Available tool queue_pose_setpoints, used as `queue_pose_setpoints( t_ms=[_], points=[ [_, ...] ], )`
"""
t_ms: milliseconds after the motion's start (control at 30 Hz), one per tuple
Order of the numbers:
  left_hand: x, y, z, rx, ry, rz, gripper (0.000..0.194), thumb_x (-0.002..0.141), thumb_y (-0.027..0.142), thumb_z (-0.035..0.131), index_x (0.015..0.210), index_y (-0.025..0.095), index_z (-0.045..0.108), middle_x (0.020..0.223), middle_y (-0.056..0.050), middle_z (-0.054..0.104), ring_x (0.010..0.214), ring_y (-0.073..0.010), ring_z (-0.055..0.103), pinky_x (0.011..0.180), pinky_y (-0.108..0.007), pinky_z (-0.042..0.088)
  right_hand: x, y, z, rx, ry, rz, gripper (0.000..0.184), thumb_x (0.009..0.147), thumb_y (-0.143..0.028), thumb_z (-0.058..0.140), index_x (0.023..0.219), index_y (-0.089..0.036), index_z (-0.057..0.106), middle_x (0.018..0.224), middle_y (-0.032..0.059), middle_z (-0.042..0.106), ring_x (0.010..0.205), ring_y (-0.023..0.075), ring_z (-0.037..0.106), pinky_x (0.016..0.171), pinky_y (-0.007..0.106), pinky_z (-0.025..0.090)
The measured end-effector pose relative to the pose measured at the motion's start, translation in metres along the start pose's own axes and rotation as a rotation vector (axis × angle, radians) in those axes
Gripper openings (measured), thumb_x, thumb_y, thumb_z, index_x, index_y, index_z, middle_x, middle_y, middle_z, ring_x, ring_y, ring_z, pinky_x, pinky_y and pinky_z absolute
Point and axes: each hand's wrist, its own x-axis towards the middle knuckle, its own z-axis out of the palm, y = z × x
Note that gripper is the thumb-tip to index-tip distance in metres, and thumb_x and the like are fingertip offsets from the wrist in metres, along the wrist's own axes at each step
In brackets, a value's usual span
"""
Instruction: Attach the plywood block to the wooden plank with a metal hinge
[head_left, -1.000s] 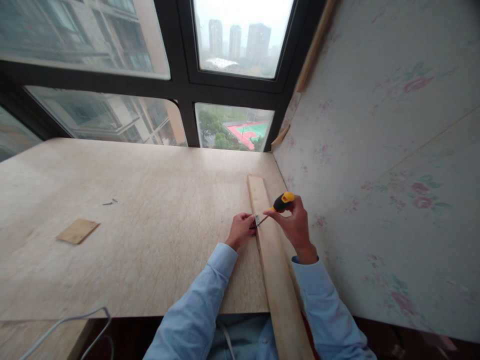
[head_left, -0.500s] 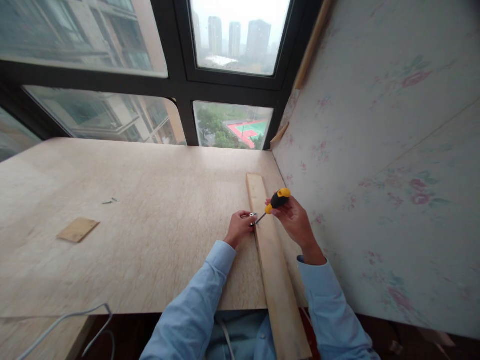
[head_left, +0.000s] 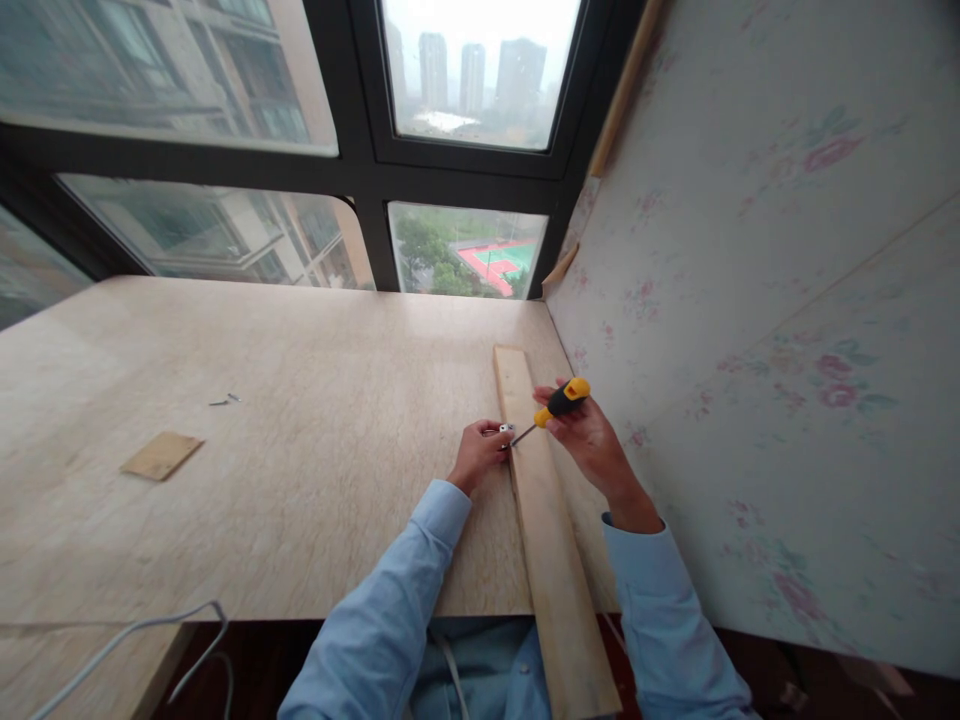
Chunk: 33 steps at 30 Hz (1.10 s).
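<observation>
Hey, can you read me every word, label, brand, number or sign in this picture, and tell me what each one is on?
None can be read.
Screwdriver: any marking is too small to make out.
Metal piece: too small to tell.
Plank: no lettering visible.
Wall: printed flowers, no words visible.

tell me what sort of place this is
Probably a room in an upper-floor home: there is floral wallpaper on the right, a broad pale surface runs up to dark-framed windows, and through them a sports court shows below, with tower blocks beyond.
</observation>
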Motion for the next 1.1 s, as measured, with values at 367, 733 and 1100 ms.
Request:
queue_pose_setpoints(
  t_ms=[367, 733, 1100],
  points=[
    [-0.003, 0.002, 0.002, 0.002, 0.01, 0.0, 0.039, 0.057, 0.029, 0.085, 0.082, 0.01, 0.062, 0.074, -0.007, 0.069, 0.059, -0.0142, 0.064, 0.051, -0.023, 0.049, 0.009, 0.002, 0.005, -0.457, 0.343, -0.049, 0.051, 0.06, -0.051, 0.082, 0.093, -0.022, 0.056, 0.083, 0.0019, 0.066, 0.077, 0.0225, 0.065, 0.078, 0.041, 0.056],
    [-0.006, 0.004, 0.003, -0.035, -0.013, 0.006, 0.039, 0.056, 0.031, 0.086, 0.08, 0.011, 0.062, 0.074, -0.007, 0.069, 0.062, -0.0148, 0.065, 0.054, -0.024, 0.051, 0.007, 0.004, -0.003, -0.226, 0.195, 0.002, 0.048, 0.068, -0.048, 0.077, 0.104, -0.022, 0.059, 0.096, 0.0066, 0.072, 0.088, 0.0241, 0.069, 0.086, 0.044, 0.056],
    [-0.002, -0.004, 0.001, -0.068, -0.049, 0.062, 0.043, 0.056, 0.035, 0.086, 0.083, 0.011, 0.063, 0.076, -0.008, 0.069, 0.063, -0.0147, 0.065, 0.052, -0.023, 0.049, 0.004, 0.007, -0.001, -0.037, 0.164, -0.016, 0.061, 0.073, -0.046, 0.074, 0.123, -0.029, 0.046, 0.124, 0.0072, 0.062, 0.116, 0.0226, 0.059, 0.097, 0.042, 0.05]
  ],
)
